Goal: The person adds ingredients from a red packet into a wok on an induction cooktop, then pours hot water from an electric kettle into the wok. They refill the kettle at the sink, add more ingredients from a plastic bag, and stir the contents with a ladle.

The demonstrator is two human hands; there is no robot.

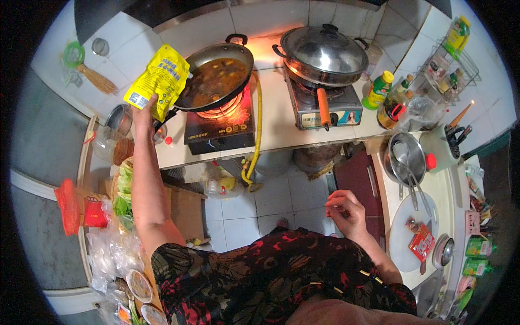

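Observation:
My left hand [146, 113] grips the lower end of a yellow plastic seasoning pouch [160, 79], which bears writing and a printed code. The pouch is raised at the left of a dark wok [197, 61], its small white spout facing the wok. Brown broth with chunks of food [221, 81] lies in the wok, which sits on a black gas stove [221, 136] with a glowing burner. My right hand [347, 213] hangs before my body, fingers loosely curled, nothing visible in it. A small red cap [168, 140] lies on the counter near my left forearm.
A lidded steel pan [325, 53] with an orange handle stands on a second stove [345, 115]. A yellow gas hose [258, 122] crosses the counter edge. At right are bottles [378, 91], a steel bowl with ladles [404, 158], and a white cutting board [400, 239] carrying a red packet.

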